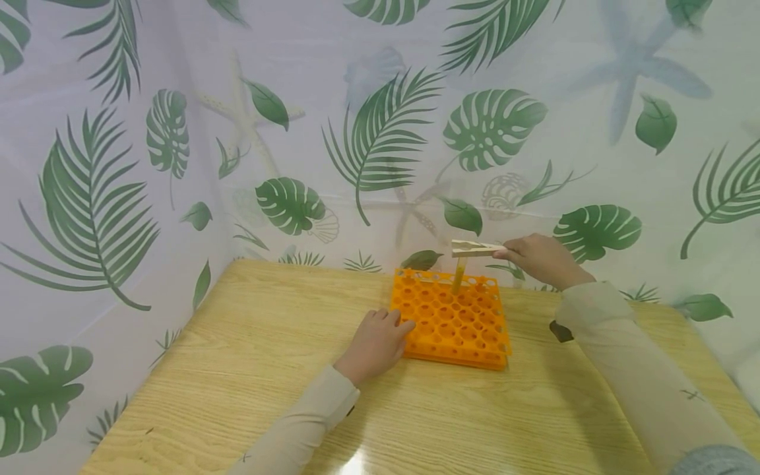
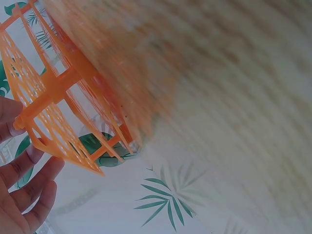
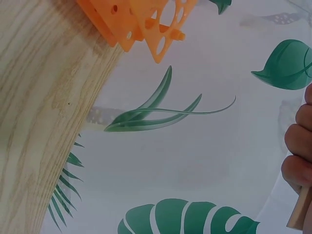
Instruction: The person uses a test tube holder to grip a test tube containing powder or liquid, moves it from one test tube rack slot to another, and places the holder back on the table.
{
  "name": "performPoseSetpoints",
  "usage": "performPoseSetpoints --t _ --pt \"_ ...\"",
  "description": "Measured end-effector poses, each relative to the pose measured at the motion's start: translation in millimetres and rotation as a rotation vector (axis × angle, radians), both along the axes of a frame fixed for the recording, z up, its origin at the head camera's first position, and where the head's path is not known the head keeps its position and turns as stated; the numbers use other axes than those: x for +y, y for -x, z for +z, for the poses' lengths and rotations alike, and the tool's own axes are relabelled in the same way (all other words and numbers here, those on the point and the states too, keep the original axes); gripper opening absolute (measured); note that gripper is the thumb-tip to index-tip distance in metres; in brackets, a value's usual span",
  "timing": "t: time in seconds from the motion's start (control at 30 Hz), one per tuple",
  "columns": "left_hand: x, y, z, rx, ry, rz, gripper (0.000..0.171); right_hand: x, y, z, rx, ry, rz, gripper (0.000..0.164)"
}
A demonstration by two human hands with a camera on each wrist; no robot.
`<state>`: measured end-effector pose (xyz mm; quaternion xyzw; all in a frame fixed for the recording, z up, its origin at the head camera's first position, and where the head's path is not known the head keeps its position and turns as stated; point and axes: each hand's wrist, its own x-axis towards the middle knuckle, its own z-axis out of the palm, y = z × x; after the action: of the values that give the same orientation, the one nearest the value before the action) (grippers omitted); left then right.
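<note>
An orange test tube rack (image 1: 454, 356) with rows of round holes stands on the wooden table. At its left edge my left hand (image 1: 374, 344) grips the rack's side; in the left wrist view the thumb and fingertips (image 2: 54, 165) lie about its end. Above the rack's back rows, my right hand (image 1: 545, 260) holds a wooden test tube clamp (image 1: 477, 251) level. From the clamp's jaws a test tube (image 1: 459, 277), yellowish in this view, hangs slightly tilted, its lower end overlapping a hole in the back part. The right wrist view catches only the clamp's handle end (image 3: 299, 214) below the curled fingers.
The light wooden table (image 1: 267, 330) meets a white sheet (image 1: 332, 132) printed with green leaves right behind the rack. A small dark object (image 1: 561, 331) shows by the right sleeve. The sheet also runs along the left side.
</note>
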<state>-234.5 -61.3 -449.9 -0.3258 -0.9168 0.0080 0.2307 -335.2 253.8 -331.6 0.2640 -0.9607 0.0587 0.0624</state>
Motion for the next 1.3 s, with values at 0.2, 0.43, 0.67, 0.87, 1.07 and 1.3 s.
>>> performPoseSetpoints --t 0.2,0.43,0.67,0.87,1.07,1.3 --pt "0.2 1.5 -2.3 0.0 -0.003 0.001 0.013 0.5 0.6 -2.0 -0.025 0.014 -0.022 0.049" --pt "-0.1 0.9 -1.9 -0.003 -0.004 0.0 0.014 2.6 2.3 -6.1 -0.034 0.01 -0.023 0.05" --pt "-0.2 1.0 -1.4 0.004 0.002 -0.001 0.014 2.3 2.8 -7.9 -0.036 0.0 -0.015 0.049" --pt "-0.2 0.7 -1.7 0.0 -0.004 -0.002 0.014 1.7 3.5 -9.8 -0.04 0.005 -0.014 0.041" --pt "-0.2 0.4 -1.5 -0.004 0.001 0.003 0.014 2.4 3.9 -12.7 -0.042 0.017 -0.026 0.037" --pt "0.2 0.4 -1.2 0.002 0.004 0.006 0.015 1.0 2.3 -14.2 -0.033 0.011 -0.019 0.034"
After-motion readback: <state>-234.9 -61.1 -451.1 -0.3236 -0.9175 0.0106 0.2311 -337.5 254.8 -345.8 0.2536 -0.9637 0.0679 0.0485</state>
